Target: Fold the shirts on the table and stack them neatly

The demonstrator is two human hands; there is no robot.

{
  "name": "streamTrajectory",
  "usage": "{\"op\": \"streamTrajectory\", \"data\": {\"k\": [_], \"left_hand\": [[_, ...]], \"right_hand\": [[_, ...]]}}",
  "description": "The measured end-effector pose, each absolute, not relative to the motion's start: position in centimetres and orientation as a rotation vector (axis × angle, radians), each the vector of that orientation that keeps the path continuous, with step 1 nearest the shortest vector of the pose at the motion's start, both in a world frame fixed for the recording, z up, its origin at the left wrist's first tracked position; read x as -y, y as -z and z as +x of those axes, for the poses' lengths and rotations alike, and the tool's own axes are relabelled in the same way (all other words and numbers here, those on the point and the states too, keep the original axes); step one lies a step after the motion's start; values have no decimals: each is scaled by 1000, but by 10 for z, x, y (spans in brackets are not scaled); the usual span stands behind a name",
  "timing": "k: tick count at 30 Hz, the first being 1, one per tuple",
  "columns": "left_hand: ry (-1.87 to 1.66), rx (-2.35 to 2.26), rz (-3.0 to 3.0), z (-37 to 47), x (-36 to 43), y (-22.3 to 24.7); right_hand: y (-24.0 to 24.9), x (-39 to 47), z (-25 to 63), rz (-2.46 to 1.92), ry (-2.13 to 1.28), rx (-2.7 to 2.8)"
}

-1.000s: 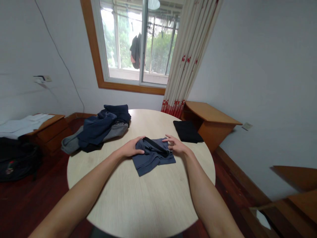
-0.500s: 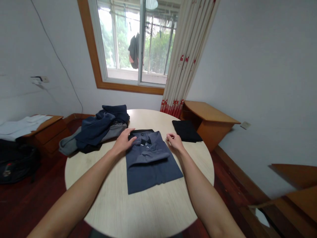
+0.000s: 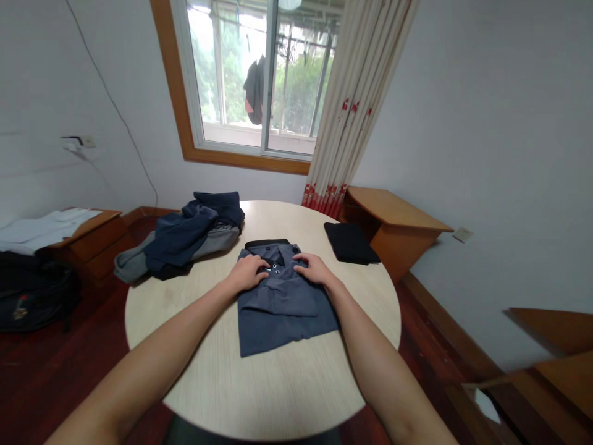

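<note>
A dark blue-grey polo shirt [image 3: 287, 337] lies partly folded on the round table, its collar at the far end and its snap buttons facing up. My left hand [image 3: 250, 272] rests on the left of the collar opening, fingers slightly bent and apart, fingertips touching the cloth beside the buttons. On the right side of the collar lies my right hand [image 3: 315, 269], thumb and fingers apart on the fabric. Both hands appear to lie on the shirt rather than grip it. A black strip of cloth shows behind the collar.
A loose heap of navy and grey clothes [image 3: 185, 238] lies at the table's left back. A folded black garment [image 3: 351, 242] sits at the right. Beyond the pale round table [image 3: 273, 395] stand a wooden desk [image 3: 389, 210], a curtain [image 3: 352, 105] and a window.
Both hands have moved inward from the shirt's sides onto the collar area. My right hand's fingers have opened out from a curl. The raised fold below the collar now lies flatter.
</note>
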State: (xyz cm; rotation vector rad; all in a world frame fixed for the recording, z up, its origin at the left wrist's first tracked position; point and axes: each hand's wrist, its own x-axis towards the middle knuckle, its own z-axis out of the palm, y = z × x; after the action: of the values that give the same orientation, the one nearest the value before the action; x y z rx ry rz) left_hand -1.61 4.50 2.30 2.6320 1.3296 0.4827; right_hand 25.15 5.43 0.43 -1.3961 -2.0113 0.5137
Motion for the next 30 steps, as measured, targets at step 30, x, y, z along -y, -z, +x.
{"op": "streamTrajectory", "data": {"k": [30], "left_hand": [[-776,-1163,2605,-51,-58,-41]], "right_hand": [[-34,-44,262,-1341,-608,1567]]}}
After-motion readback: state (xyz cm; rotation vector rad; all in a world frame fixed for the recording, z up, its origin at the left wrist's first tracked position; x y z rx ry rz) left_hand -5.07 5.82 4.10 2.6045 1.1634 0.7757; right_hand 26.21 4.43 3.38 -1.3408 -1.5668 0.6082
